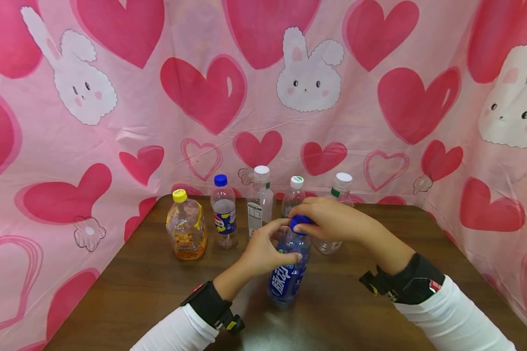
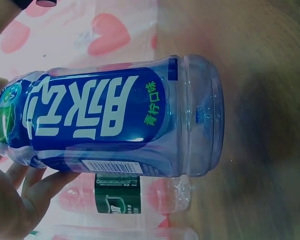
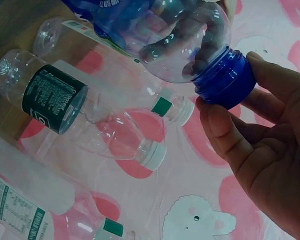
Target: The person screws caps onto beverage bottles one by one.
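Observation:
A clear plastic bottle (image 1: 285, 280) with a blue label and white lettering is in front of me, tilted slightly, its top leaning right. My left hand (image 1: 263, 251) grips it around the upper body; the label (image 2: 80, 107) fills much of the left wrist view. From above, my right hand (image 1: 335, 219) pinches the blue cap (image 3: 227, 82) between thumb and fingers. In the right wrist view the cap sits on the bottle's neck. Whether the base touches the table, I cannot tell.
Behind stand a yellow-capped bottle (image 1: 186, 234) with an orange label, a blue-capped bottle (image 1: 224, 209), and white-capped clear bottles, including a tall one (image 1: 260, 204), a smaller one (image 1: 295, 195) and one at right (image 1: 342, 192). The brown table (image 1: 158, 302) meets a pink heart-patterned cloth (image 1: 263, 122).

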`<state>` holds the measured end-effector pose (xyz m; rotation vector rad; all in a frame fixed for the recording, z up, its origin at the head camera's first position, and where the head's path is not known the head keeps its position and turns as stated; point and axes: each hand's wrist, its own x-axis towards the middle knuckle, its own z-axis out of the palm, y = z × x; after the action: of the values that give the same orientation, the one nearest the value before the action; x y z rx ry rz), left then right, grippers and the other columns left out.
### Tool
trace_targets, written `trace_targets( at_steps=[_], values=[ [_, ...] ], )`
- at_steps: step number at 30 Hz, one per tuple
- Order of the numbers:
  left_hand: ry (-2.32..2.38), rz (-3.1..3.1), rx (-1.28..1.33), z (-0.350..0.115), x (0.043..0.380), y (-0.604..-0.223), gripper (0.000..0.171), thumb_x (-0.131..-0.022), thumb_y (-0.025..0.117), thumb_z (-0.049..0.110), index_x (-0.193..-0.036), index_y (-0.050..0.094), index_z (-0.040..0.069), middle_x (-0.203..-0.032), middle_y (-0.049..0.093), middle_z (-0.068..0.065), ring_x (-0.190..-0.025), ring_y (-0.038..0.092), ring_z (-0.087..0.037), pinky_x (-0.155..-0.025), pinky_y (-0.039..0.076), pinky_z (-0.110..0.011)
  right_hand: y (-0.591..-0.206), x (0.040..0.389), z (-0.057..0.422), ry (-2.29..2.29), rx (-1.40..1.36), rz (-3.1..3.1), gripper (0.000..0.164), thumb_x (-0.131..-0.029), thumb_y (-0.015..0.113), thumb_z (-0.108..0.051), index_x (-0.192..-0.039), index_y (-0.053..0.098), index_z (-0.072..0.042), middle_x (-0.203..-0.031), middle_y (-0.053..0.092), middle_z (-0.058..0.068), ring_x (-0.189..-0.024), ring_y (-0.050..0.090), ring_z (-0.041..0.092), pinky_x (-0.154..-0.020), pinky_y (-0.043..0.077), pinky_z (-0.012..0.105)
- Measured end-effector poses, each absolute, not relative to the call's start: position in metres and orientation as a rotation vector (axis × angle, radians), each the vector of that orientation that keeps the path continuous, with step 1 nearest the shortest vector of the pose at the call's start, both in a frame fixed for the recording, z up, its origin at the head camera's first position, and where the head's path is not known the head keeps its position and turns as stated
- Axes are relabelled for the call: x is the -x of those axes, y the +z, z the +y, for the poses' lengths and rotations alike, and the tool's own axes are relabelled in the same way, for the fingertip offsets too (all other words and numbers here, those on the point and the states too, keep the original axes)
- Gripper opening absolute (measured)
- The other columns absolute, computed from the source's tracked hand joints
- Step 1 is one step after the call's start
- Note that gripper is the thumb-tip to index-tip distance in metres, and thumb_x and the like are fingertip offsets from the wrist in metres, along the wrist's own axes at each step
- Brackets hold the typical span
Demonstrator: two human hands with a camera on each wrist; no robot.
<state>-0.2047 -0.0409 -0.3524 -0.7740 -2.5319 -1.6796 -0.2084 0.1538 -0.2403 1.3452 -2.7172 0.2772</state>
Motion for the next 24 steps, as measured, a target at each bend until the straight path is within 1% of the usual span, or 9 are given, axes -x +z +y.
trace_targets(
  at_steps=[4, 9, 11, 13, 15, 18, 21, 22, 24],
  values=[
    [-1.646, -2.539, 0.762, -0.043, 0.208, -0.354, 0.069, -0.075, 0.084, 0.029, -0.136, 0.053, 0.019, -0.121, 0.062, -0.001, -0.102, 0.060, -0.020, -0.077, 0.057, -0.039, -0.246, 0.208, 0.158, 0.318, -1.355, -2.638, 0.036, -0.088, 0.074, -0.021, -0.118, 0.067, -0.004, -0.101, 0.065, 0.005, -0.088, 0.060, 0.017, -0.075, 0.055, 0.027],
    [-1.613, -2.524, 0.714, -0.051, 0.215, -0.352, 0.068, -0.076, 0.084, 0.030, -0.136, 0.053, 0.021, -0.121, 0.062, -0.001, -0.103, 0.060, -0.021, -0.078, 0.056, -0.044, -0.259, 0.206, 0.168, 0.428, -1.251, -2.611, 0.058, -0.084, 0.077, -0.026, -0.133, 0.056, -0.003, -0.121, 0.059, 0.011, -0.108, 0.057, 0.023, -0.084, 0.055, 0.036],
    [-1.608, -2.511, 0.682, -0.055, 0.217, -0.350, 0.067, -0.076, 0.084, 0.030, -0.135, 0.053, 0.022, -0.122, 0.062, -0.002, -0.104, 0.059, -0.023, -0.078, 0.056, -0.047, -0.268, 0.205, 0.175, 0.496, -1.199, -2.635, 0.066, -0.083, 0.078, -0.028, -0.138, 0.051, -0.002, -0.126, 0.057, 0.012, -0.112, 0.057, 0.025, -0.087, 0.055, 0.040],
    [-1.612, -2.502, 0.653, -0.058, 0.218, -0.348, 0.068, -0.076, 0.084, 0.030, -0.136, 0.053, 0.023, -0.124, 0.061, -0.002, -0.106, 0.058, -0.024, -0.078, 0.056, -0.049, -0.282, 0.204, 0.182, 0.576, -1.158, -2.678, 0.071, -0.084, 0.077, -0.031, -0.141, 0.046, -0.001, -0.126, 0.057, 0.013, -0.110, 0.058, 0.026, -0.087, 0.055, 0.041],
    [-1.618, -2.501, 0.613, -0.061, 0.219, -0.346, 0.070, -0.075, 0.084, 0.031, -0.137, 0.052, 0.025, -0.126, 0.060, -0.001, -0.108, 0.057, -0.023, -0.078, 0.055, -0.051, -0.299, 0.203, 0.189, 0.643, -1.127, -2.726, 0.072, -0.085, 0.076, -0.035, -0.141, 0.044, -0.002, -0.125, 0.058, 0.011, -0.110, 0.059, 0.026, -0.088, 0.054, 0.041],
    [-1.616, -2.500, 0.589, -0.064, 0.220, -0.341, 0.072, -0.075, 0.084, 0.033, -0.139, 0.051, 0.025, -0.128, 0.059, -0.001, -0.110, 0.056, -0.024, -0.079, 0.055, -0.052, -0.326, 0.200, 0.196, 0.704, -1.119, -2.796, 0.067, -0.087, 0.073, -0.040, -0.138, 0.048, -0.004, -0.120, 0.059, 0.008, -0.104, 0.060, 0.024, -0.086, 0.054, 0.042],
    [-1.608, -2.502, 0.580, -0.065, 0.221, -0.338, 0.074, -0.075, 0.084, 0.034, -0.140, 0.050, 0.023, -0.130, 0.059, -0.002, -0.112, 0.055, -0.025, -0.080, 0.054, -0.054, -0.350, 0.195, 0.199, 0.698, -1.151, -2.838, 0.061, -0.088, 0.071, -0.041, -0.133, 0.053, -0.003, -0.121, 0.060, 0.009, -0.107, 0.059, 0.025, -0.091, 0.051, 0.047],
    [-1.610, -2.500, 0.586, -0.065, 0.221, -0.337, 0.074, -0.076, 0.084, 0.033, -0.140, 0.049, 0.022, -0.131, 0.059, -0.003, -0.112, 0.055, -0.026, -0.081, 0.054, -0.055, -0.358, 0.193, 0.199, 0.697, -1.170, -2.849, 0.059, -0.088, 0.071, -0.041, -0.131, 0.055, -0.003, -0.121, 0.060, 0.010, -0.106, 0.059, 0.025, -0.090, 0.051, 0.047],
    [-1.623, -2.496, 0.595, -0.064, 0.220, -0.335, 0.074, -0.076, 0.084, 0.033, -0.141, 0.049, 0.021, -0.131, 0.058, -0.004, -0.113, 0.055, -0.026, -0.081, 0.054, -0.056, -0.371, 0.188, 0.198, 0.682, -1.204, -2.867, 0.056, -0.089, 0.070, -0.039, -0.129, 0.057, -0.002, -0.122, 0.060, 0.011, -0.110, 0.059, 0.026, -0.092, 0.050, 0.047]
  ],
)
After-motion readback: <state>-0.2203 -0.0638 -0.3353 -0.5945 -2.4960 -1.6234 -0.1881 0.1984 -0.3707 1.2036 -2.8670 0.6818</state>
